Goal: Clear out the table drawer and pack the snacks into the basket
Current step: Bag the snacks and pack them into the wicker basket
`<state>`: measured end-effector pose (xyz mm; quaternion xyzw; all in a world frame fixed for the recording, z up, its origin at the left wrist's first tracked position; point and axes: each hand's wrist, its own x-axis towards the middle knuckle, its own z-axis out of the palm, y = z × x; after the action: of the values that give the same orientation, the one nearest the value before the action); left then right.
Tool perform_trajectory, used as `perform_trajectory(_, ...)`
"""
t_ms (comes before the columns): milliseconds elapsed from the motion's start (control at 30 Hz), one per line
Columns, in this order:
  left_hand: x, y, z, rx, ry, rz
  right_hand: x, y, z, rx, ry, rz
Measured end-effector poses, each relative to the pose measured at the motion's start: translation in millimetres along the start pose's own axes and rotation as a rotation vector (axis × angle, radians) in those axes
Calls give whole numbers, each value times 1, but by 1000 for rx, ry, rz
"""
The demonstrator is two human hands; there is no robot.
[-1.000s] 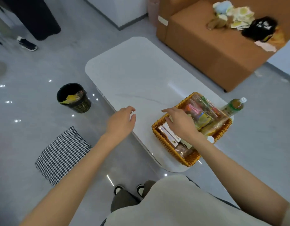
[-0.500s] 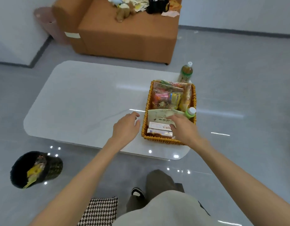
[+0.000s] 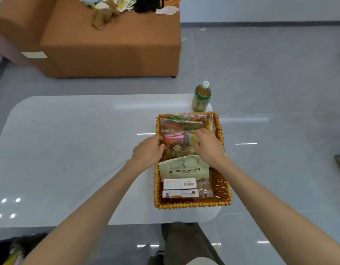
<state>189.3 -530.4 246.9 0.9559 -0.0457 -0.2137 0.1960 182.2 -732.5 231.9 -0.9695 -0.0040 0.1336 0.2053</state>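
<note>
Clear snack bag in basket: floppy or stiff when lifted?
Probably floppy: the clear snack bag is wrinkled film over loose packets. Its glossy surface may slip. The left hand and right hand at its sides suit a sagging load.

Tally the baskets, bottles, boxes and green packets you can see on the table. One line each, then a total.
Basket: 1
Bottle: 1
Boxes: 2, a white box and a long box, both in the basket
Green packet: 1
Total: 5
</note>
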Motion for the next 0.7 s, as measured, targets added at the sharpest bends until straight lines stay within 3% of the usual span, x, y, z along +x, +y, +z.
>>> perform_trajectory(367, 164, -8, 40, 120, -120, 124, 139, 48, 40, -131, -78, 88)
perform_trajectory(533, 190, -15, 67, 210, -27, 152, 159, 63, 59, -179, -203, 67)
perform_trajectory(700, 174, -33, 80, 94, -103, 115, 144, 68, 75, -162, -273, 90)
